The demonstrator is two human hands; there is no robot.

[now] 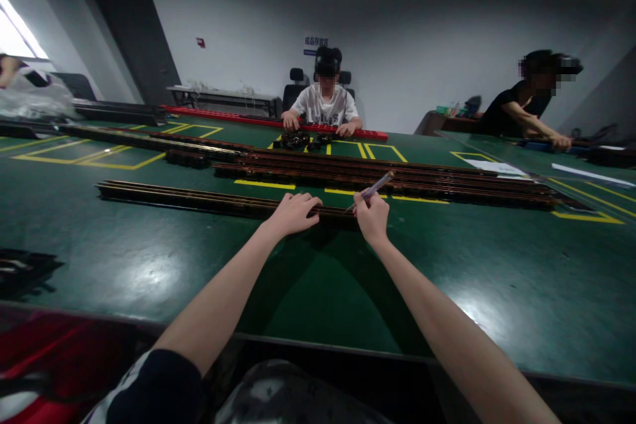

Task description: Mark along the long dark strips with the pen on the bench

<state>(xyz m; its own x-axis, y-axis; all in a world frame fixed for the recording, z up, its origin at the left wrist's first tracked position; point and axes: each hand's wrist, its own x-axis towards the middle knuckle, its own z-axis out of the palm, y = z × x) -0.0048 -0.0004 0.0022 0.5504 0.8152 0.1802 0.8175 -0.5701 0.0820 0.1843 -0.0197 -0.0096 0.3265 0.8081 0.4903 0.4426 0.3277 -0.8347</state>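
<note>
A long, dark, slim rail with brown edges lies lengthwise on the green table before me. My left hand is curled over it near its right end, gripping it from above. My right hand is closed around a slim pen-like tool with a purplish, clear-looking handle. The tool slants, its thin tip pointing down and left at the rail's right end. Whether the tip touches the rail, I cannot tell.
Beyond the rail lies a bundle of long dark rails, with yellow tape lines on the table. A seated person handles black parts opposite. Another person works at the right. Dark pieces lie at the left.
</note>
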